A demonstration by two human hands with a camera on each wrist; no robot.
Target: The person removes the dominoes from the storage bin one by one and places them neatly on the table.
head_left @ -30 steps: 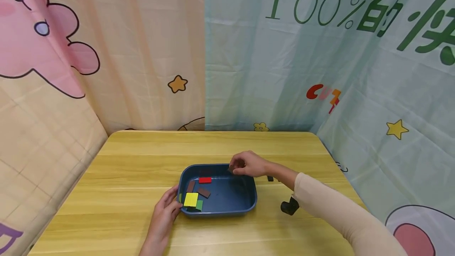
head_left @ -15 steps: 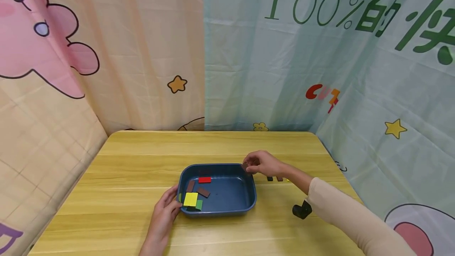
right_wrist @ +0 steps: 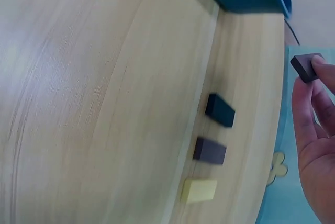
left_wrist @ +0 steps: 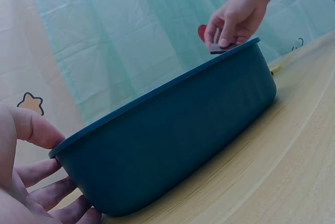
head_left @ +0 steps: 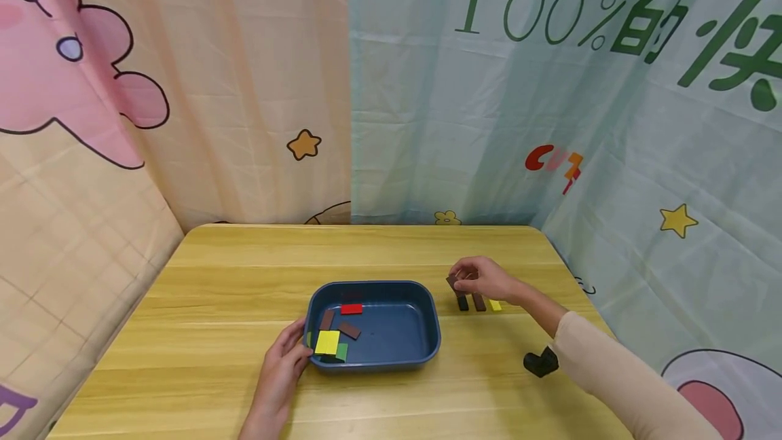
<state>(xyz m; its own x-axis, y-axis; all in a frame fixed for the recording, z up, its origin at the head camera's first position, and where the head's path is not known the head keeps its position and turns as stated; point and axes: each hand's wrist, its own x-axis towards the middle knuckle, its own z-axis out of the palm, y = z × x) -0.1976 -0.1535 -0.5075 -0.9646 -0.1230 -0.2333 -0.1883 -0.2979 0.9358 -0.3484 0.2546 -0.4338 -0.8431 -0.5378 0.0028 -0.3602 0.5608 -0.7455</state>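
Note:
My right hand (head_left: pixel 485 278) pinches a small brown block (right_wrist: pixel 306 67) between thumb and fingertips, raised above the table. Below it, on the table to the right of the bin, a black block (right_wrist: pixel 220 110), a brown block (right_wrist: pixel 210 150) and a yellow block (right_wrist: pixel 199 190) lie in a spaced row. My left hand (head_left: pixel 275 375) grips the left end of a blue plastic bin (head_left: pixel 373 367), thumb at the rim and fingers against the outer wall. Inside the bin are a red block (head_left: pixel 351 309), brown blocks (head_left: pixel 349 330), yellow blocks (head_left: pixel 327 342) and a green block (head_left: pixel 341 352).
The wooden table (head_left: pixel 244 270) carries the bin near its middle. Printed curtains (head_left: pixel 415 121) hang behind and at both sides. A black device (head_left: pixel 541 362) sits at the right wrist.
My right hand has moved right with the brown block, from over the bin's far rim to above the row of blocks. The left hand and the bin have stayed put.

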